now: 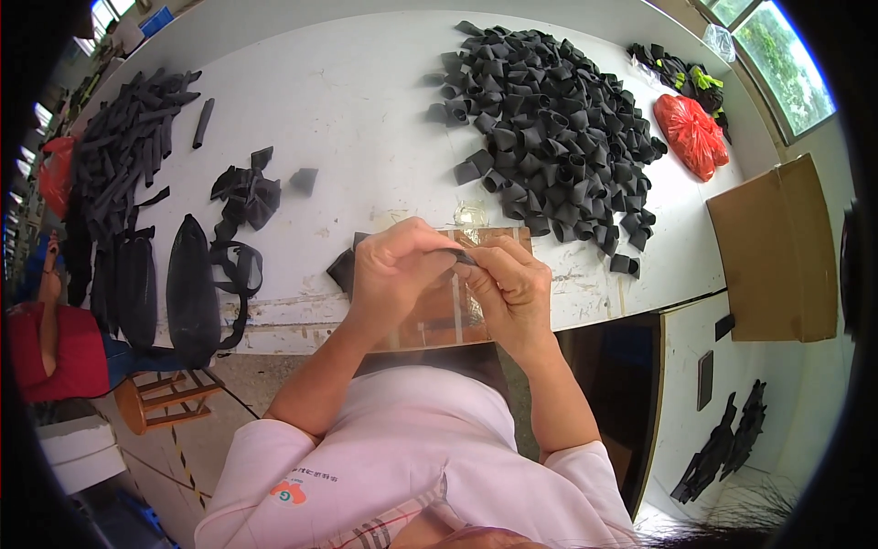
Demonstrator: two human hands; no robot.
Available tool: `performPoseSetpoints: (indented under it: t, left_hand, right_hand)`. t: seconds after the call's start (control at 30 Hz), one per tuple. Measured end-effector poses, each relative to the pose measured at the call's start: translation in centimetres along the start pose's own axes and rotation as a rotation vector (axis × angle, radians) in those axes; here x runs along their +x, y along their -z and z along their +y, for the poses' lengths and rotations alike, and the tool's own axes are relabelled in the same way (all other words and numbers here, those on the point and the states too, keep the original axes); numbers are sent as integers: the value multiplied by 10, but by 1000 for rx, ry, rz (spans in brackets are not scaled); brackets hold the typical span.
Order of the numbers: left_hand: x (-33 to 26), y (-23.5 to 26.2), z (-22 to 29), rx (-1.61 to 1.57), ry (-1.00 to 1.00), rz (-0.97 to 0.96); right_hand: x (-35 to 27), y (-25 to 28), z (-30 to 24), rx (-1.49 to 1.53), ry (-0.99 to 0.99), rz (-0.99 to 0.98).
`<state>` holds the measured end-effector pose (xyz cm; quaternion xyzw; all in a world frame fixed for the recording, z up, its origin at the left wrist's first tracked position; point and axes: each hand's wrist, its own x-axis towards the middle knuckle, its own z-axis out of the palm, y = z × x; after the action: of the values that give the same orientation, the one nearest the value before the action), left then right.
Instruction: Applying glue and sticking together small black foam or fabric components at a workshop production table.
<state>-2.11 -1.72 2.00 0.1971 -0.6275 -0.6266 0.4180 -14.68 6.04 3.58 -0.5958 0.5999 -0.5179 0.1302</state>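
Both hands meet above the near edge of a white table, pinching one small black fabric piece (465,257) between them. My left hand (393,265) grips its left end with thumb and fingers, which hide part of it. On its other side, my right hand (512,288) has its fingertips closed around the piece. Under the hands lies a brown board with clear tape (425,328). Just left of my left hand, another black piece (343,270) rests on the table, partly covered by the hand.
A large heap of black fabric loops (558,128) covers the table's right half. Black strips (128,137) pile up at the far left, with a smaller cluster (249,194) nearer. A red plastic bag (692,137) and cardboard box (777,256) stand right. Another person (55,343) is at left.
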Motion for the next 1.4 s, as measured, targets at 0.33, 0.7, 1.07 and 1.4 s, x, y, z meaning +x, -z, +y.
performPoseSetpoints:
  t: [0.33,0.7,1.07,1.4]
  left_hand:
    - [-3,6,11,292,-147,-45]
    - [-33,91,-83,914,237,382]
    - [-43,132,-111,1113,286,219]
    - [-41,107,-47,798,165,349]
  right_hand:
    - [0,-4,10,-118,173,-32]
    - [42,38,3,529,-349,259]
    - [-65,-43,8,254,-583,-355]
    - [-35,-94,4,273,-437,-287]
